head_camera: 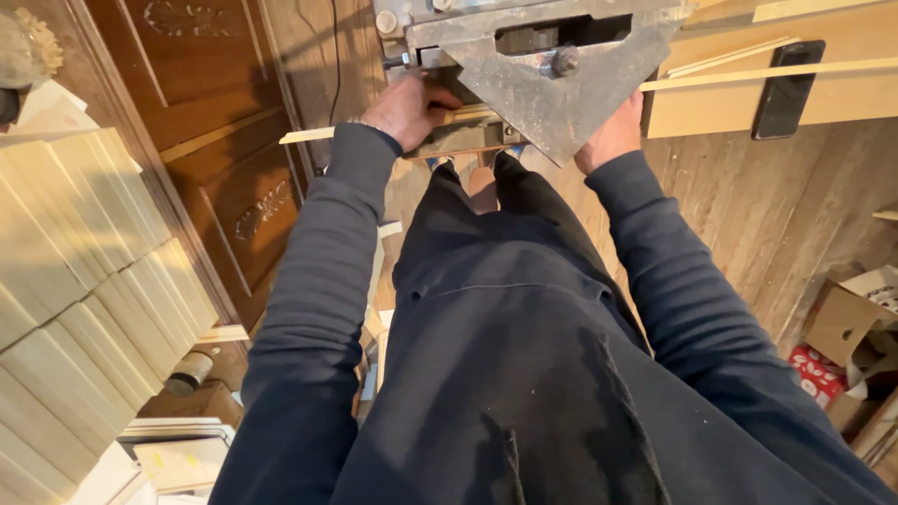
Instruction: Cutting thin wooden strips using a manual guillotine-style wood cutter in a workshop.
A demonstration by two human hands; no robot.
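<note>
Looking straight down at a dusty grey metal saw table (561, 70) with a pointed, three-cornered plate and a big bolt in the middle.

Left hand (412, 108) curled over a thin pale wooden strip (304, 136), fingers pressed down on it at the left edge of the metal plate. Strip poking out to the left past the wrist, lying flat, the rest hidden under the hand and the plate.

Right hand (613, 136) tucked against the right edge of the plate, close under another thin strip (748, 75) running off to the right. Fingers hidden behind the metal, so cannot tell if pinching, pressing or just resting there.

Strip likely very light, long and bendy, easy to snap if pushed hard in the middle. Smooth and a bit slippery from sawdust, probably. Best held flat from the top, close to the plate, with fingers well away from the cutting part.

Dark phone-like slab (789, 89) resting on a flat board (842, 103) at the top right. Stacks of pale cut wood pieces (84, 271) on the left, beside a dark carved wooden door (215, 103). Cardboard boxes (847, 323) on the floor at the right.
</note>
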